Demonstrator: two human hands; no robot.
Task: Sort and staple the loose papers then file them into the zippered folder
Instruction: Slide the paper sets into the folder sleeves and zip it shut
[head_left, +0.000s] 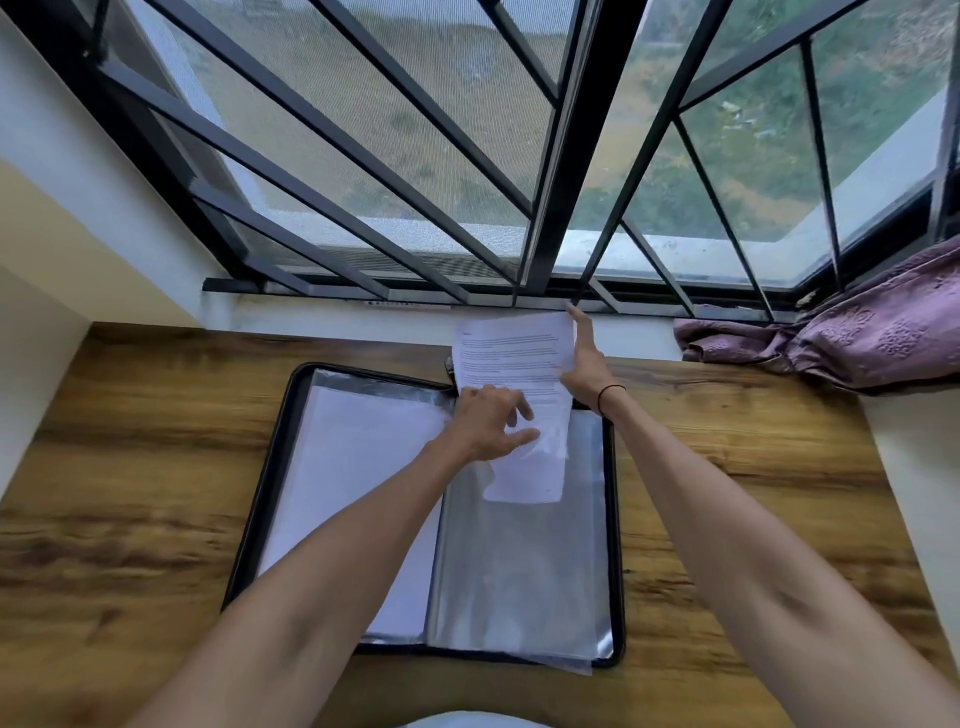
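Zippered folder (270, 499) lies open flat on the wooden bench (130, 415), mid-bench, its top edge toward the far edge under the window. Left half of the folder already holds white sheets (353, 467) inside a clear sleeve. Right half shows a stack of clear sleeves (519, 571), mostly unfilled as far as I can see.

Printed papers (514, 364) are going in now: the bottom end sits inside the top of a right-side sleeve, the upper part sticks out past the folder's far edge toward the window sill. Looks like a thin set, can't tell how many sheets, and no staple visible from here.

Left hand (493, 421) rests on the lower part of the papers at the sleeve mouth, fingers spread and lightly bent, pressing or holding the sleeve open; can't tell if it pinches the plastic. Right hand (584, 358) is at the right edge of the papers, index finger straight up along the top right corner, thumb side against the sheet, steadying and guiding rather than clamping it.

Progress, my read: sorting and stapling look done, at least one set is filed, and this one is about a third inserted. Left: push it fully down, then zip the folder. No stapler clearly in view; a small dark object (450, 366) at the folder's far edge is unclear. A purple curtain (857, 332) is bunched at the far right corner.
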